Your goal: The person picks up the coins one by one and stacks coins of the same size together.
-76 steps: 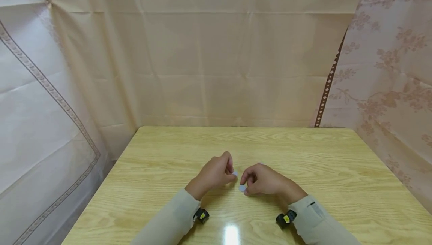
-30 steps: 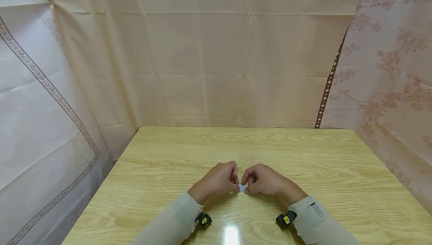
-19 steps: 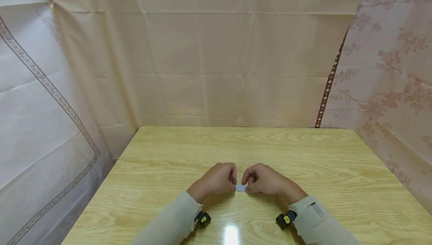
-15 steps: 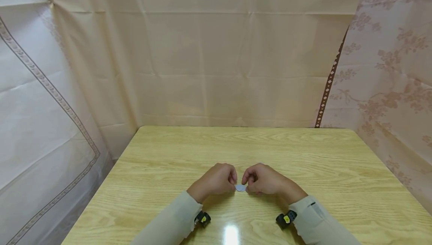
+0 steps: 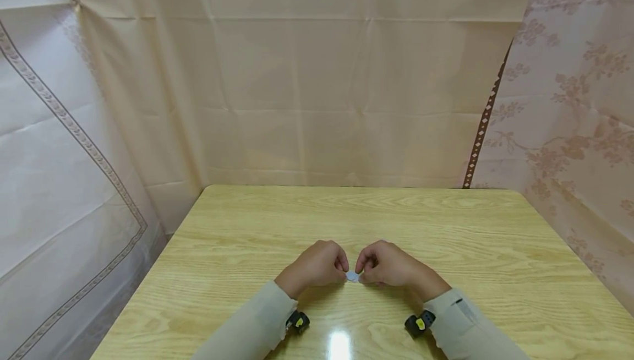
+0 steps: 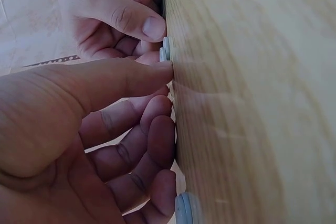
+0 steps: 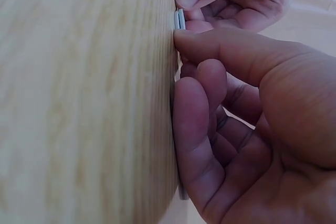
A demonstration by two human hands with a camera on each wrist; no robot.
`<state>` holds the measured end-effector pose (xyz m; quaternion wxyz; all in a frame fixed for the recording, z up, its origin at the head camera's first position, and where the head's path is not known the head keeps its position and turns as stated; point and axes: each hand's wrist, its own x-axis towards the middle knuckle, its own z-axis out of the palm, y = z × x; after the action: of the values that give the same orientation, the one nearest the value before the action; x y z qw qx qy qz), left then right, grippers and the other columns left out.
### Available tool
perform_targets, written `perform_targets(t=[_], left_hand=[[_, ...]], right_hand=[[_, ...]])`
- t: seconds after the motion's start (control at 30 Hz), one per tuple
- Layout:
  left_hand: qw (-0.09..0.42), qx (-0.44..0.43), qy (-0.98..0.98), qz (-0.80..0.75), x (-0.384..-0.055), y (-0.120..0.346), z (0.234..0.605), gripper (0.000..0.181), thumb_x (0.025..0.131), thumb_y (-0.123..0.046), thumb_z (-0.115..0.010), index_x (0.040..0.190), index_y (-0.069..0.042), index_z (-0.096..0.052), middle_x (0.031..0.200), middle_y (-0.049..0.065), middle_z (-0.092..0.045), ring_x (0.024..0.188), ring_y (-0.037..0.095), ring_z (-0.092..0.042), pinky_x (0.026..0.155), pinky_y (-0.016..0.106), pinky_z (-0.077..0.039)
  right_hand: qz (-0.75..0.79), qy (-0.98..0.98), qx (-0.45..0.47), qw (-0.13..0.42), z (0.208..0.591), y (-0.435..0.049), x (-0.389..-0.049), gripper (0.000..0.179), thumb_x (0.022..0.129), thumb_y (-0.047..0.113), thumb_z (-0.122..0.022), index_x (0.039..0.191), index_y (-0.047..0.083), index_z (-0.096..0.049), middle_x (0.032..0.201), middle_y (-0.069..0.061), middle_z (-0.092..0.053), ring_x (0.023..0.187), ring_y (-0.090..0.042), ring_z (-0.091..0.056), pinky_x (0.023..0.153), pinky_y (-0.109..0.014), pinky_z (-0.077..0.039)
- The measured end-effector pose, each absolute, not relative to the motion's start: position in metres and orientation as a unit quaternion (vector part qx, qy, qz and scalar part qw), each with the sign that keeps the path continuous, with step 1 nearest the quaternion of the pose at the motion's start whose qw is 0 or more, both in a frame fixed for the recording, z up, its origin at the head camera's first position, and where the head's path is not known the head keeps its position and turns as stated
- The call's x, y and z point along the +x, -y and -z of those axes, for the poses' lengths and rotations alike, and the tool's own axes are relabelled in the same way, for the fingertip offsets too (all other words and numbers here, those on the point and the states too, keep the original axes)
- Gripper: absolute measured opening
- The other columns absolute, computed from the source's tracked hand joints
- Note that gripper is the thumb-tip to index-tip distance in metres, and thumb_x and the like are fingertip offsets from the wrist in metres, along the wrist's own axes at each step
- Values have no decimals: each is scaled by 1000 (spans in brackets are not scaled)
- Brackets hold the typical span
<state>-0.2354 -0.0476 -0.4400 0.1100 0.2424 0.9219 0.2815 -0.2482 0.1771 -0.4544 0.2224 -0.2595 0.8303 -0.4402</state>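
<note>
Two small, thin, pale round discs [image 5: 352, 276] lie one partly over the other between my hands, low on the table. My left hand [image 5: 317, 263] pinches them from the left with its thumb and a finger. From the right, my right hand [image 5: 388, 263] holds their other side the same way. The left wrist view shows the pair of discs [image 6: 165, 50] edge-on between both thumbs, slightly offset. In the right wrist view the discs [image 7: 179, 19] look closely layered. My fingertips hide part of them.
Another pale disc [image 6: 184, 208] stands by my left hand's little finger in the left wrist view. A disc edge [image 7: 182, 191] shows below my right hand. The wooden table [image 5: 247, 217] is backed by a beige curtain [image 5: 317, 101].
My left hand has moved right and nearer, bringing its disc over the one at my right hand. The overlapping discs have shifted slightly since. My right hand has stayed almost still.
</note>
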Motion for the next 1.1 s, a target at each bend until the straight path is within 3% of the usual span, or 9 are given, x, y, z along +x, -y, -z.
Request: perform_targets(t=[0.67,1.1], left_hand=[[111,244,-922,-278,-235,49,439,14,83,-7,-81,78,-17,-73,68,-10,-64,59,4,-53,59,21,-47],[109,245,-926,-266,-235,47,440,18,85,-10,-83,76,-21,-71,69,-13,-63,61,3,-54,60,21,-48]], right_hand=[[427,-842,-248,216,450,-172,-244,8,92,11,-79,93,8,-72,66,0,-60,50,-11,-47,47,-24,-40],[423,-844,-254,211,452,-173,-244,5,92,9,-76,93,7,-72,67,1,-60,53,-10,-48,48,-22,-43]])
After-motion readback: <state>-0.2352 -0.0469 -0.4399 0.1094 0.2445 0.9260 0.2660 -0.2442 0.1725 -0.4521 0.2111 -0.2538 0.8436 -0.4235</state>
